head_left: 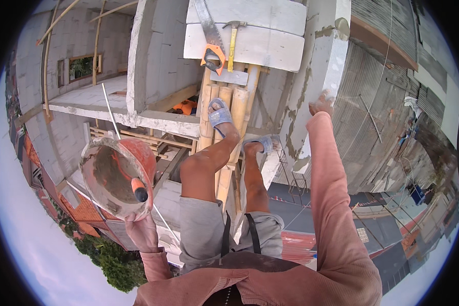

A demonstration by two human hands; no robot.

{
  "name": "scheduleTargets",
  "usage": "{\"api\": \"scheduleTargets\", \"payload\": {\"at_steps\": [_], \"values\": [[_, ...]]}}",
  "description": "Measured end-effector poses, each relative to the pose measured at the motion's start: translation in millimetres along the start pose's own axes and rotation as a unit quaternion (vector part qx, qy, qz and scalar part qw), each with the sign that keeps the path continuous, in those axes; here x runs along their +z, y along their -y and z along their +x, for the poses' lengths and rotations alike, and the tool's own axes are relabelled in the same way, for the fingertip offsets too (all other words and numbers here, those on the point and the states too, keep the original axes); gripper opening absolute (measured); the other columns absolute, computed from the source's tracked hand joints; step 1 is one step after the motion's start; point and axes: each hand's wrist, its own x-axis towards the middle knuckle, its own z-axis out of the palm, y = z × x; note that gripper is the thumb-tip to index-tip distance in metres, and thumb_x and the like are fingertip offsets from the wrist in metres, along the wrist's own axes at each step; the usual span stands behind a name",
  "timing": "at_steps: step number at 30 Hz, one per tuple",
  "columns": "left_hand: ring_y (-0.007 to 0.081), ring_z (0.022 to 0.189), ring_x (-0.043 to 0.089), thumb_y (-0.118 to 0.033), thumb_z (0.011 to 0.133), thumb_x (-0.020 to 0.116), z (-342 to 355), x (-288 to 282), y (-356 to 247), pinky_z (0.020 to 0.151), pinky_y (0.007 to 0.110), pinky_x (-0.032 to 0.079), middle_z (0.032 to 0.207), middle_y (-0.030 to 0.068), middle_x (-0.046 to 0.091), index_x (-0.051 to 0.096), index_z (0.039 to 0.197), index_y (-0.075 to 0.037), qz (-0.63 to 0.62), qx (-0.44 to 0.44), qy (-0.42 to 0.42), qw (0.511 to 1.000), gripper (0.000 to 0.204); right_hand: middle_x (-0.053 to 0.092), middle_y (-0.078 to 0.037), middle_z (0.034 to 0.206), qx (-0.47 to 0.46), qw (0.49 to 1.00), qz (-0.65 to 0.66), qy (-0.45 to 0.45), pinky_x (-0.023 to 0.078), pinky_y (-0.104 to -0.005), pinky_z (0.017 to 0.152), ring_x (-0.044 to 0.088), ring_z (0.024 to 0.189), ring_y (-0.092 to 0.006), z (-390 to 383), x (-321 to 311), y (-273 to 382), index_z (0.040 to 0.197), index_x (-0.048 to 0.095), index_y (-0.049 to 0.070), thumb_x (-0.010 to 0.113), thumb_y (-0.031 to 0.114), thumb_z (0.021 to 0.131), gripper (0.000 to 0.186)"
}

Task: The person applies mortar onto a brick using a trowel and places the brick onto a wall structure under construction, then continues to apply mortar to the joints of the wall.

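At the left, my left hand (142, 232) grips the lower rim of a red bucket (144, 153) crusted with grey mortar. The bucket is tipped so that its inside shows. In it lies a trowel (139, 189) with an orange and black handle; its blade is hidden or smeared with mortar. My right arm is stretched forward, and my right hand (321, 103) rests on the edge of a pale block wall (327, 66), its fingers laid against the surface. Nothing is visible in that hand.
My sandalled feet stand high up, one on bamboo poles (224, 112). Ahead, a handsaw (211, 38) and a claw hammer (233, 45) lie on white blocks (270, 43). A concrete ledge (163, 122) is at left; a corrugated metal roof (362, 112) lies below at right.
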Motion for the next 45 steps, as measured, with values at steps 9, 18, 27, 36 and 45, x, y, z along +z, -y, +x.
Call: {"api": "scheduleTargets", "payload": {"at_steps": [9,18,27,36,45], "values": [[0.0283,0.123,0.056,0.003,0.089,0.055,33,24,-3,0.109,0.048,0.048,0.137,0.0150,0.054,0.048,0.132,0.000,-0.051,-0.041,-0.007,0.998,0.044,0.025,-0.027,0.159,-0.083,0.993,0.078,0.025,0.023,-0.0406,0.123,0.025,0.148,-0.0406,18,-10,-12,0.158,0.021,0.009,0.067,0.041,0.088,0.090],[0.0313,0.132,0.050,-0.001,0.087,0.056,69,78,-34,0.110,0.053,0.046,0.144,0.0168,0.047,0.039,0.143,-0.004,0.037,-0.063,-0.013,0.997,0.059,0.014,-0.033,0.160,-0.039,0.997,0.036,0.047,0.018,-0.0387,0.124,0.018,0.150,-0.0423,8,-21,-14,0.160,0.010,0.008,0.071,0.042,0.086,0.101],[0.0322,0.131,0.050,-0.005,0.087,0.057,76,87,-86,0.109,0.056,0.046,0.138,0.0146,0.054,0.048,0.137,-0.005,0.096,-0.110,0.010,0.989,0.051,0.011,-0.032,0.161,-0.062,0.996,0.041,0.043,0.015,-0.0383,0.124,0.012,0.152,-0.0408,18,-9,-31,0.160,0.009,0.011,0.073,0.038,0.085,0.103],[0.0292,0.129,0.053,-0.004,0.088,0.057,78,97,-99,0.109,0.054,0.046,0.139,0.0135,0.054,0.051,0.133,-0.004,0.105,-0.130,0.006,0.986,0.045,0.009,-0.031,0.162,-0.061,0.996,0.040,0.055,0.012,-0.0392,0.124,0.009,0.152,-0.0416,17,-7,-35,0.161,0.008,0.012,0.073,0.037,0.086,0.102],[0.0276,0.119,0.060,-0.002,0.087,0.059,88,109,-113,0.101,0.053,0.053,0.125,0.0119,0.062,0.055,0.126,-0.004,0.106,-0.144,0.019,0.984,0.039,0.009,-0.031,0.162,-0.048,0.995,0.050,0.077,0.014,-0.0398,0.124,0.012,0.152,-0.0411,64,10,-61,0.161,0.010,0.014,0.070,0.044,0.088,0.099]]}}
